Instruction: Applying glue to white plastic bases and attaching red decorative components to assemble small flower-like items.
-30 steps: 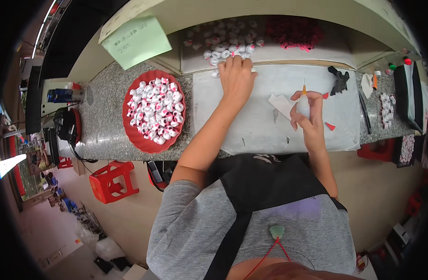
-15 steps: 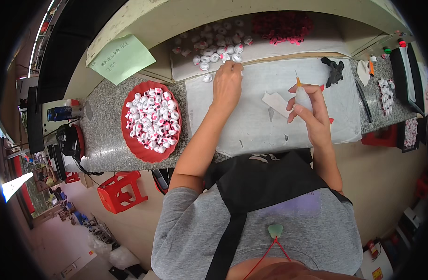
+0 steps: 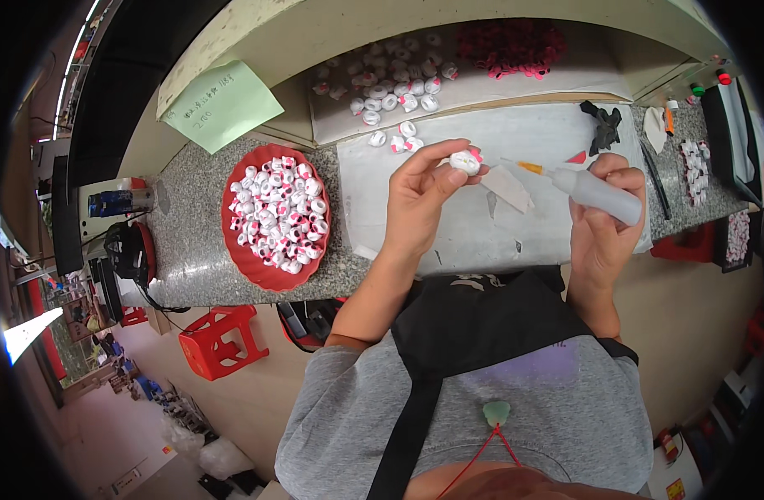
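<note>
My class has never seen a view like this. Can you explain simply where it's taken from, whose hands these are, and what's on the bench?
No machine here: a person works bare-handed. The picture comes from a fisheye camera worn on the head, looking down, so straight edges bend. The left hand pinches a small white-and-pink piece; the right hand holds a squeeze bottle, its orange-based needle tip pointing toward that piece. On the speckled bench lie a pale sheet and a red dish full of similar pieces.
</note>
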`<state>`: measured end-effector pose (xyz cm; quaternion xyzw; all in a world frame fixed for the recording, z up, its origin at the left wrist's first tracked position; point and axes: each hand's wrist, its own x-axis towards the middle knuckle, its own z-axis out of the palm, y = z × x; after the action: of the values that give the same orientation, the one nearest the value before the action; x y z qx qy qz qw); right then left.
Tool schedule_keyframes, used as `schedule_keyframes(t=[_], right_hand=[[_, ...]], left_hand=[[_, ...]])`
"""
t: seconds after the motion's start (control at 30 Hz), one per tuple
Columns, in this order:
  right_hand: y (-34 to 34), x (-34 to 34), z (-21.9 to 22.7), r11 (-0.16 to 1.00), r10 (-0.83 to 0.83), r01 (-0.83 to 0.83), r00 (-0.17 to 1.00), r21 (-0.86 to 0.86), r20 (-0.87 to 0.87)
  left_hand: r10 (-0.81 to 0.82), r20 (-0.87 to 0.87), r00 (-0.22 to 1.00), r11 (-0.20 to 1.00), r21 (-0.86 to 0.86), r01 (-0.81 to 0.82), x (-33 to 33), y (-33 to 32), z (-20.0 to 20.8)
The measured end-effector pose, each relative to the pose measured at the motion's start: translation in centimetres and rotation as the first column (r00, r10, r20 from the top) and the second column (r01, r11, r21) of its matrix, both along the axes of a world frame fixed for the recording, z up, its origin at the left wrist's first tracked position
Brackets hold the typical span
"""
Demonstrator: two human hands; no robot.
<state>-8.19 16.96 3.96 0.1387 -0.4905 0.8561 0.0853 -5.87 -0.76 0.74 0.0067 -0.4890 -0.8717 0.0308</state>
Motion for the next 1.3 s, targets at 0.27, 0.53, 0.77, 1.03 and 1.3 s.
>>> schedule_keyframes(t=[0.27,0.53,0.77,1.03,1.3], right_hand=[[-0.4,1.3,0.3,0.920,0.029,0.174,0.863,0.352,-0.504],[-0.6,1.5,0.1,0.911,0.077,0.169,0.827,0.377,-0.557],[-0.6,1.6,0.0,0.905,0.087,0.168,0.826,0.392,-0.556],[-0.4,1.6,0.3,0.900,0.108,0.159,0.822,0.407,-0.559],[0.0,1.6,0.2,0.884,0.137,0.158,0.813,0.440,-0.566]], left_hand=[[0.101,-0.088,0.991,0.992,0.090,-0.093,1.1,1.1,1.2],[0.074,-0.104,0.992,0.996,0.056,-0.068,1.5,0.9,1.0],[0.065,-0.058,0.996,0.998,0.002,-0.065,1.7,1.0,0.9],[0.072,-0.065,0.995,0.997,0.030,-0.070,1.7,1.0,0.9],[0.053,-0.101,0.993,0.996,0.071,-0.046,1.8,0.9,0.7]])
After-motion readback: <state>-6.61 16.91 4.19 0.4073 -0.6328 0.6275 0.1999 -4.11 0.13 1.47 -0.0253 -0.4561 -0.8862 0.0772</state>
